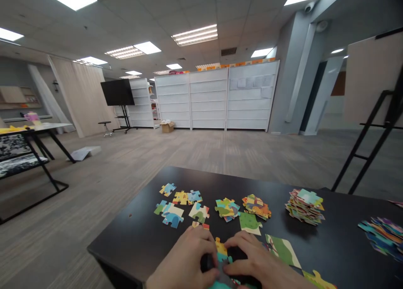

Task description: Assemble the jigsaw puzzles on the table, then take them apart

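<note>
My left hand (185, 257) and my right hand (256, 255) lie close together at the near edge of a black table (135, 222), fingers curved over a small cluster of colourful jigsaw pieces (222, 255). The cluster is partly hidden by my fingers, and I cannot tell whether either hand grips a piece. Loose and joined pieces (173, 209) lie beyond my hands. A green piece (250, 224) sits just past my right hand. Farther right are a tall stack of pieces (304, 207) and a spread heap (384, 237).
A black-framed side table (31, 133) stands at the left, and a black metal stand (374, 129) rises beyond the right of the table. White shelving (208, 98), a wall screen on a wheeled stand (117, 92) and a cardboard box (167, 127) stand across the carpeted floor.
</note>
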A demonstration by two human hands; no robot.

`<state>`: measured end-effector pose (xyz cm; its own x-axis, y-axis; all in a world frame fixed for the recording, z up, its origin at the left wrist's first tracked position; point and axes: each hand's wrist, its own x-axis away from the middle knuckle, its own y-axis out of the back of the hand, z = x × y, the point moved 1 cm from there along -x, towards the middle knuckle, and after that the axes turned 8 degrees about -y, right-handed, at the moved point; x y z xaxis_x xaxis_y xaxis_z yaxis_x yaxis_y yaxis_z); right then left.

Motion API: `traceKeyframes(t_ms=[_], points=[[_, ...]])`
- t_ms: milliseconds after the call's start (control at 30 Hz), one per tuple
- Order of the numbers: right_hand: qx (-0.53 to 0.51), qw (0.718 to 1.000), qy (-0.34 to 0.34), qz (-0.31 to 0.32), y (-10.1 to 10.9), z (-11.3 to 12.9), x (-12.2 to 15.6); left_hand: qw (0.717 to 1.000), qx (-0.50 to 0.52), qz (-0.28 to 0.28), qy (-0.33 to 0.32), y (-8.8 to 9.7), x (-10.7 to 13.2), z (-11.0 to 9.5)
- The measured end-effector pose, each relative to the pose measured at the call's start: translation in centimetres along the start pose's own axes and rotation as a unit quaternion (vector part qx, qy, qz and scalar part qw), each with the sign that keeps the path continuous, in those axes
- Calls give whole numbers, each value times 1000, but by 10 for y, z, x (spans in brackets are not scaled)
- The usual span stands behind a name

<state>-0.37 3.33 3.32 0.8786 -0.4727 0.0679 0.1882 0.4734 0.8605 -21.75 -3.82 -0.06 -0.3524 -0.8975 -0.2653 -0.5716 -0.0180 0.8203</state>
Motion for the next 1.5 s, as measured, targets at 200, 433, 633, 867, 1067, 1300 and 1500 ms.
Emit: traceKeyframes(t_ms=[200, 433, 633, 867, 1067, 1300, 1500], points=[[-1, 999, 23, -37, -2, -2, 2, 1000, -19, -10, -13, -5, -10, 4], [-22, 998, 17, -64, -8, -15, 1, 1000, -2, -9, -12, -2, -9, 1], [54, 976, -119, -175, -2, -59, -13, 999, -27, -27, -3, -2, -12, 0], [77, 974, -140, -163, 1, -59, -20, 993, -81, -72, 55, 3, -12, 20], [63, 976, -134, -163, -6, -62, -22, 997, -62, -52, 11, -2, -13, 8], [62, 969, -139, -196, -9, -63, -28, 993, -117, 7, -8, -12, -46, 6], [56, 966, -140, -211, -6, -61, -25, 987, -147, -29, 63, -10, -44, 28]])
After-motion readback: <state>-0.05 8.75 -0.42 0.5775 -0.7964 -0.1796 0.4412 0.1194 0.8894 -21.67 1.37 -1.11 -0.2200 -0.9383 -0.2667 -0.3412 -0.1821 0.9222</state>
